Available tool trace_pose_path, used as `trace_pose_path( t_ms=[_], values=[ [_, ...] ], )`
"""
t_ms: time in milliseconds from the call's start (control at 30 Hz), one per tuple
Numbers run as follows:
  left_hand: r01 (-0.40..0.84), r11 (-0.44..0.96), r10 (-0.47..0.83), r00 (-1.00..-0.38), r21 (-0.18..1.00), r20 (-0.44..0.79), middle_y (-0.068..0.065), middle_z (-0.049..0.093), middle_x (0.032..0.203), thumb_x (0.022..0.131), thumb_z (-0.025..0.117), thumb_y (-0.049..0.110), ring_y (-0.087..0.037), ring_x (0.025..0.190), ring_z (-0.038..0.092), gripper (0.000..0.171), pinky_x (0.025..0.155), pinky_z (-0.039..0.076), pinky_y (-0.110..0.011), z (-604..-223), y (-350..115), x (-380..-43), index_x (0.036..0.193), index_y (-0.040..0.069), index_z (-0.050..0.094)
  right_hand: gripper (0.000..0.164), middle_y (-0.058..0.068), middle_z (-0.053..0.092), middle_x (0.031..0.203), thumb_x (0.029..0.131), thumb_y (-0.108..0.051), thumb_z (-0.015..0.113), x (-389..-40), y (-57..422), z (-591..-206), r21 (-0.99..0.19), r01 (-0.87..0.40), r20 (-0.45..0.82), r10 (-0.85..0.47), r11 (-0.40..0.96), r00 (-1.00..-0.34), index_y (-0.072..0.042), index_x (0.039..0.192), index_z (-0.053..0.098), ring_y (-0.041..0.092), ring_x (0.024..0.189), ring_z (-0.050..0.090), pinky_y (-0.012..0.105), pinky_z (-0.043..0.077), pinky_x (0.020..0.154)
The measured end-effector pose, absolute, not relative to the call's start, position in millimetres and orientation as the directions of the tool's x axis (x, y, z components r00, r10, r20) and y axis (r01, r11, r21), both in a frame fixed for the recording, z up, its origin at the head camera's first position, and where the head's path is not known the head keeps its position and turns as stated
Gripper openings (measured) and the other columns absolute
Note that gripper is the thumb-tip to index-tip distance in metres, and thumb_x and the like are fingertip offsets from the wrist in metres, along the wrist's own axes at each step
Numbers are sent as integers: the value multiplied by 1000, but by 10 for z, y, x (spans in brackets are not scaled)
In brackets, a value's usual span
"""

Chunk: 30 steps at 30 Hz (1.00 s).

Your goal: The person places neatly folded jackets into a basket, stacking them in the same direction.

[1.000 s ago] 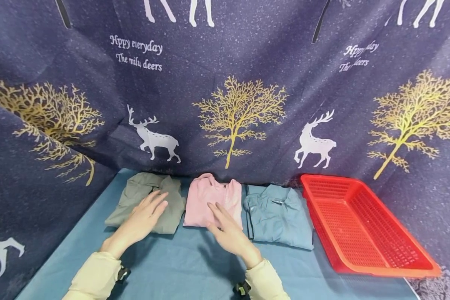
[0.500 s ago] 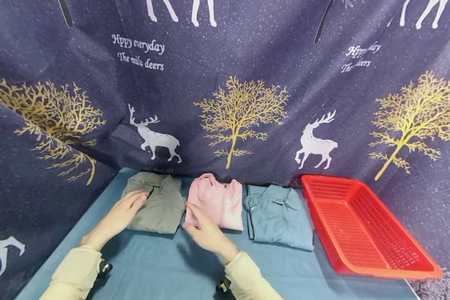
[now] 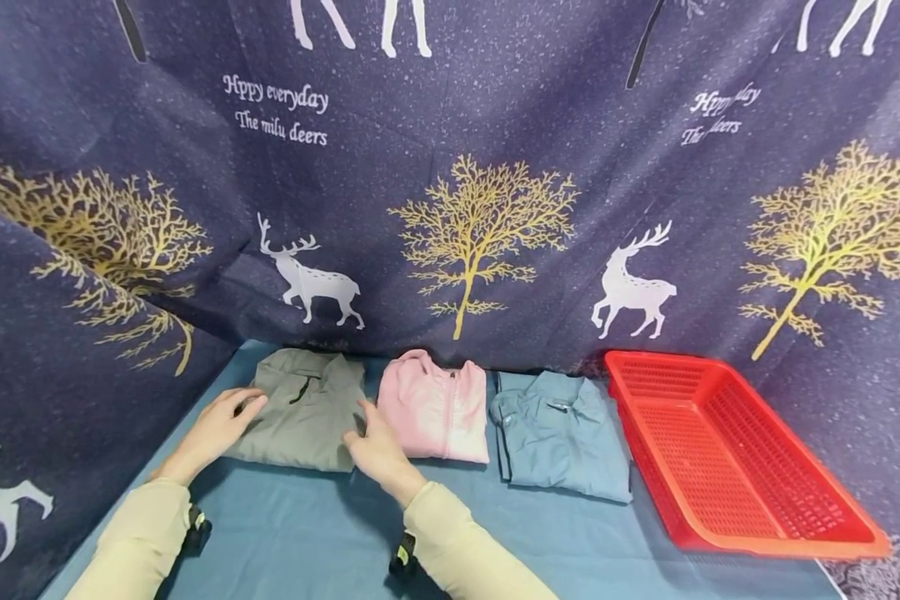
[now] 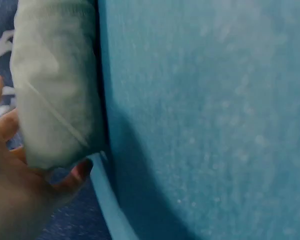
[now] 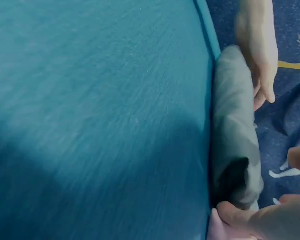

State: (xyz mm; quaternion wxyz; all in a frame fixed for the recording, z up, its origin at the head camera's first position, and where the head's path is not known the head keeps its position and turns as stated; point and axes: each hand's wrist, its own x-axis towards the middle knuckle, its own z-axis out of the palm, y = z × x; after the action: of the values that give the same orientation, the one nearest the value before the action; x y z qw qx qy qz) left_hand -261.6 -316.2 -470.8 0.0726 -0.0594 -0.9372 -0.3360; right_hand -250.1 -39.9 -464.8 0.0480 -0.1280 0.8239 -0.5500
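Note:
A folded grey-green shirt with a collar and a dark strip near its neck lies flat at the left of the blue-covered table. At its left edge is my left hand, thumb raised apart from the fingers; in the left wrist view, fingers reach low beside the shirt's end. My right hand is at the shirt's right edge, beside a folded pink jacket. The right wrist view has its fingers low against the shirt's end and the thumb above, apart. Whether fingertips lie under the cloth is hidden.
A folded teal shirt lies right of the pink jacket. Farther right, a red plastic basket stands near the table's right edge. A dark blue curtain printed with deer and trees hangs behind and at the left.
Both hands have shifted left and down to the grey-green shirt's two side edges. My right hand has left the front of the pink jacket. The garments keep their places.

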Motion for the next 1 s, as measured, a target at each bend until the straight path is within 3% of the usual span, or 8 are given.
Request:
trace_pose_path(
  t_ms=[200,400,500,633,833,1000],
  values=[
    [114,790,37,-990,603,139,-38,50,122,103,51,34,-50,108,52,58,86,43,-61,-4784,-3314,-2705,138,-11,45,66,11,41,149,88,-4,57,-2588,-618,-4691,-942,-100,43,-180,321,-983,-6,150,36,30,139,33,46,31,110],
    [62,748,15,-997,661,77,-38,46,131,101,52,41,-51,117,47,71,92,40,-61,-4772,-3327,-2759,149,-7,30,67,21,41,146,84,-5,62,-2684,-779,-4710,-928,-76,44,-95,366,-995,-6,148,41,37,137,35,49,32,108],
    [35,716,13,-999,698,36,-40,36,140,101,50,45,-54,125,38,77,96,35,-64,-4781,-3293,-2783,153,-3,20,69,26,41,143,82,-6,65,-2727,-816,-4731,-909,-74,51,-67,409,-996,-7,147,43,40,135,36,50,34,107],
    [-7,659,19,-999,752,-26,-38,17,151,99,50,51,-56,134,23,81,103,27,-66,-4823,-3253,-2806,157,6,15,70,20,47,141,77,-4,69,-2776,-845,-4752,-928,-59,42,-54,367,-998,-7,144,48,36,132,41,47,37,105],
    [-61,522,26,-996,851,-87,-32,4,156,96,56,50,-55,139,9,85,106,18,-68,-4855,-3246,-2819,158,10,14,64,9,49,144,76,0,72,-2820,-879,-4749,-977,2,-17,-69,215,-997,-9,138,55,29,133,42,43,39,103],
    [-110,436,68,-986,893,-154,-25,-7,159,95,60,49,-52,141,-5,89,104,10,-72,-4850,-3290,-2814,159,17,6,61,11,47,145,79,1,70,-2794,-887,-4685,-971,-3,-23,-108,240,-994,-12,137,56,30,133,40,46,39,103]
  ],
)
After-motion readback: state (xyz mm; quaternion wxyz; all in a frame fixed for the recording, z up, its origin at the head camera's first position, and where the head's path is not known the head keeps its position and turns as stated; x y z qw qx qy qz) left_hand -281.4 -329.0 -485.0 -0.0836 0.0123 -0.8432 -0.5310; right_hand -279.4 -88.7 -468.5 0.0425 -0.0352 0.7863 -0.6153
